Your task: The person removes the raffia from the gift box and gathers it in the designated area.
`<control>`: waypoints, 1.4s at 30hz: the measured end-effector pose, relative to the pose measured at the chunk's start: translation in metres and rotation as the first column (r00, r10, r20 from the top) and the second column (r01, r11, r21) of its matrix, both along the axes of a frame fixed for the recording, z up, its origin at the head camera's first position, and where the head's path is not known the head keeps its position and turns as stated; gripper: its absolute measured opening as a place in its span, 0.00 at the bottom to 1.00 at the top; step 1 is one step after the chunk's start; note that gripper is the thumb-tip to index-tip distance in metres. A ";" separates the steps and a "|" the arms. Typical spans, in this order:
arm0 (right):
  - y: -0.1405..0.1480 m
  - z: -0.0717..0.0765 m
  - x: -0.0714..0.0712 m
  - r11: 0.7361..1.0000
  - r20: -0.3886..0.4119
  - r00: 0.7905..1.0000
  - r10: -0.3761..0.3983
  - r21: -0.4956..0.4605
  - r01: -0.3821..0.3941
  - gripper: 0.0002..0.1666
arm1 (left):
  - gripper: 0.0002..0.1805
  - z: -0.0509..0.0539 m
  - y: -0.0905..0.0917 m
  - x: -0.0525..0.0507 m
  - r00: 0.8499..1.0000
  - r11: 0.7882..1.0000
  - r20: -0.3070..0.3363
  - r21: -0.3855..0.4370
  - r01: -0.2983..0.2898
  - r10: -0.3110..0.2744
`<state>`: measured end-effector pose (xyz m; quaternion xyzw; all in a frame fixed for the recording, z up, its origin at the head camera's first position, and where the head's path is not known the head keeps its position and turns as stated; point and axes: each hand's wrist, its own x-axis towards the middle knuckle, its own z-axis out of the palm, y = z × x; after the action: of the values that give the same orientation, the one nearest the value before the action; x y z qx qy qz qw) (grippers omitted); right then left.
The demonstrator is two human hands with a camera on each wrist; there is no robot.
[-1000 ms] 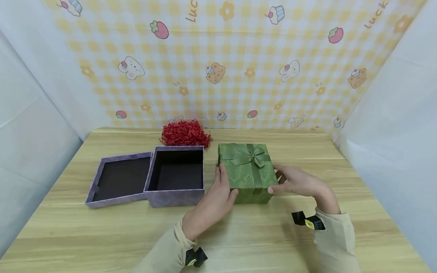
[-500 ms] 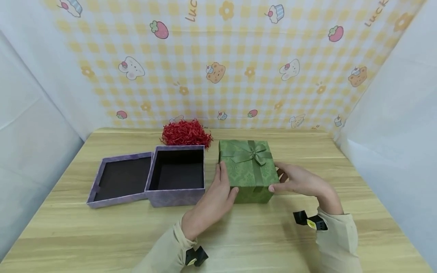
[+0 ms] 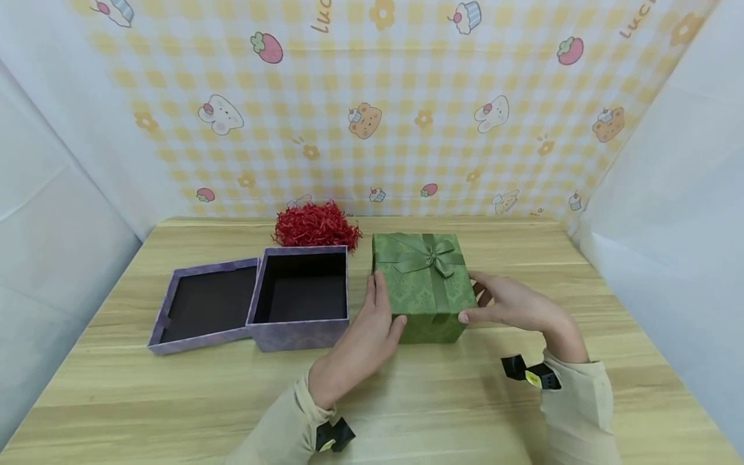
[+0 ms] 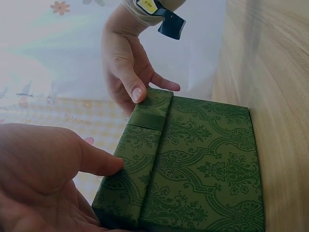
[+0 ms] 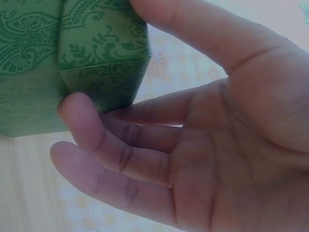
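Observation:
A green patterned gift box stands on the table with its lid on top. The lid has a green ribbon and bow. My left hand holds the lid's left side, its thumb at the front corner. On the opposite side, my right hand pinches the lid's right edge between the thumb in front and fingers at the side. In the left wrist view the lid's rim overlaps the box body. Part of the right fingers curls below the lid's corner in the right wrist view.
Left of the green box stands an open purple box with a black inside. Its purple lid lies upside down against it on the left. Red shredded paper is heaped behind. A patterned cloth hangs at the table's back.
The lid's top has shifted slightly up in the head view, its back edge most. The right hand has moved a little to the right and up. The left hand has barely moved.

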<state>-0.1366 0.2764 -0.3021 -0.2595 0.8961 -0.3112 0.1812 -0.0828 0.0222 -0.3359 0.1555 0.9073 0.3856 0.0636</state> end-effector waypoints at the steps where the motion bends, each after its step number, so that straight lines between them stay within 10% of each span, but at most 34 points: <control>1: 0.000 0.001 0.000 1.000 0.001 1.000 -0.001 -0.003 0.001 0.38 | 0.42 0.000 0.000 0.000 1.000 1.000 0.000 0.002 0.001 -0.001; 42: 0.001 0.032 0.026 0.995 -0.065 0.994 -0.089 0.040 0.092 0.37 | 0.36 0.024 -0.004 0.012 0.994 0.999 -0.096 0.007 -0.042 0.042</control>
<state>-0.1105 0.2770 -0.2703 -0.2246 0.9186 -0.2914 0.1440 -0.0712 0.0178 -0.3124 0.1549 0.9113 0.3813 0.0112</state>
